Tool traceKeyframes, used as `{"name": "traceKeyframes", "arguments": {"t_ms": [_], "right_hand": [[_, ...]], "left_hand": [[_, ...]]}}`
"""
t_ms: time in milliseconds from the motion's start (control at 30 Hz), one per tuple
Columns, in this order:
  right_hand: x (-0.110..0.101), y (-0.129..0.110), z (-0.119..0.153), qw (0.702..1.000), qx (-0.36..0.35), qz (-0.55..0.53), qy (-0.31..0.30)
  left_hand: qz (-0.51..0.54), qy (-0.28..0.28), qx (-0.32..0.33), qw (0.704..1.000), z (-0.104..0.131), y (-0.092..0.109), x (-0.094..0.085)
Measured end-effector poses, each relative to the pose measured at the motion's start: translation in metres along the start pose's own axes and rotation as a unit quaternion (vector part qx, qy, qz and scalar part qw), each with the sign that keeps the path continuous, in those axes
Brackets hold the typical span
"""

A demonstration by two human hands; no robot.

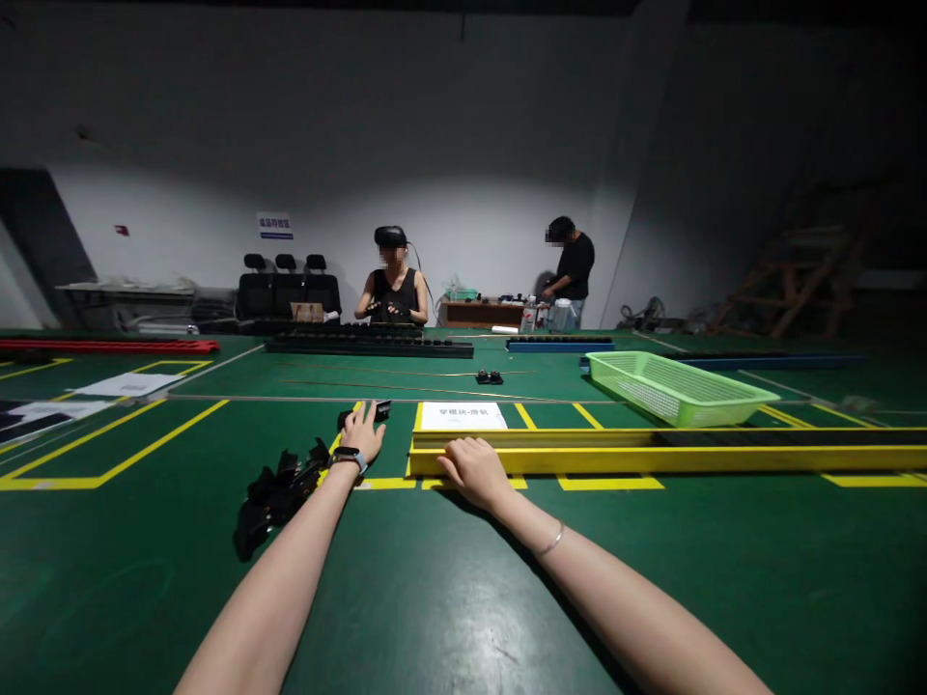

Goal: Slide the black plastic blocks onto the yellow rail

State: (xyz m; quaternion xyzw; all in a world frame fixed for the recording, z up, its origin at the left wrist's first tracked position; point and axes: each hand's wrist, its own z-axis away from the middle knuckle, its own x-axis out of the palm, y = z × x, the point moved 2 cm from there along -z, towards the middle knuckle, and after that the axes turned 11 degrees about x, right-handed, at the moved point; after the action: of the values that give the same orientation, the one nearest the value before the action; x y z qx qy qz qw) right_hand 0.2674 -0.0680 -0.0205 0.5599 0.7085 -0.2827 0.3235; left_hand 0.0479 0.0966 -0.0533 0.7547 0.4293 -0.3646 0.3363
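My left hand [366, 431] reaches over a small black block [380, 412], its fingers bent around the block's top and partly hiding it. Just left of that wrist lies a loose pile of black plastic parts [279, 492], partly behind my forearm. My right hand [474, 469] is curled over the left end of a long yellow rail [652, 458], with the thumb on the near side. The rail lies flat and stretches off to the right edge of the view. Behind its left end rests a white printed sheet [463, 415].
A light green basket [673, 391] stands behind the rail. Small black pieces [489, 377] and thin rods [406, 373] lie mid-table. Black rails [369, 347], a blue rail [557, 345] and a red rail [108, 345] line the far side. Two people [395, 290] stand or sit beyond.
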Motion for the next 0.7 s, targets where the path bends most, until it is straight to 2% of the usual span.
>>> {"name": "traceKeyframes", "arguments": {"t_ms": [67, 200, 333, 500, 700], "right_hand": [[0.000, 0.000, 0.000, 1.000, 0.001, 0.000, 0.000], [0.001, -0.001, 0.000, 1.000, 0.000, -0.002, -0.003], [0.000, -0.001, -0.001, 1.000, 0.003, -0.003, -0.007], [-0.003, -0.002, 0.000, 1.000, 0.004, 0.001, -0.009], [0.000, -0.002, 0.000, 1.000, 0.008, 0.005, 0.000]], "left_hand": [[-0.013, -0.017, 0.025, 0.999, 0.002, 0.004, 0.002], [-0.017, -0.008, 0.096, 0.995, 0.005, 0.012, -0.002], [0.005, -0.010, 0.130, 0.991, 0.006, 0.015, -0.005], [0.020, -0.002, 0.150, 0.988, 0.007, 0.017, -0.007], [0.004, -0.005, 0.132, 0.991, 0.005, 0.017, -0.002]]}}
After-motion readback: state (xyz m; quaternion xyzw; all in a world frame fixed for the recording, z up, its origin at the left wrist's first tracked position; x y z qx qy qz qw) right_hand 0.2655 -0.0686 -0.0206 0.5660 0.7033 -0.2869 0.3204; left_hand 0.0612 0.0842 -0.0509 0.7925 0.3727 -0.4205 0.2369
